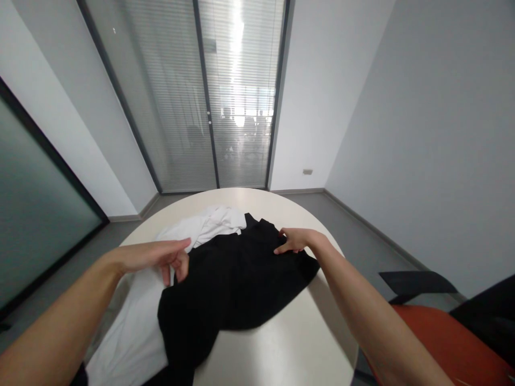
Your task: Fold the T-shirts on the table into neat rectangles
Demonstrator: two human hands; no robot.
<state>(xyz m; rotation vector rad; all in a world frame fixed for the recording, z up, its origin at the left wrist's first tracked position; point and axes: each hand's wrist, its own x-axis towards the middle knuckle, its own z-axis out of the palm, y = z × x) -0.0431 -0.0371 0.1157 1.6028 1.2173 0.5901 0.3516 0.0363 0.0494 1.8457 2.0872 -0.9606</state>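
From my end of the link, I take the black garment (233, 284) as my landmark. Nearest to me, my left forearm (68, 300) slants in from its left and covers part of the white cloth (137, 321), which runs along the garment's left side and tucks against its far left edge. My right forearm (374, 321) comes in from the garment's right and blocks some of the round bench (273, 354) there. Off the bench, to the near right of the garment, stands a chair with an orange seat (450, 338). My left grip (159, 254) is at the garment's left edge, where black meets white; its fingers are loosely bent with a gap between them, and I see no fabric pinched there, though I can't tell whether it touches. The garment spreads rumpled between both grips and toward me. My right grip (298, 239) is on its far right edge, thumb and forefinger apart with black fabric showing between; the curled fingers are hidden, so I can't tell whether they have hold of it. Beyond the garment there's gray floor (362, 236), then a small wall plate (307, 172) far right, and straight behind, a glass partition with blinds (241, 139).
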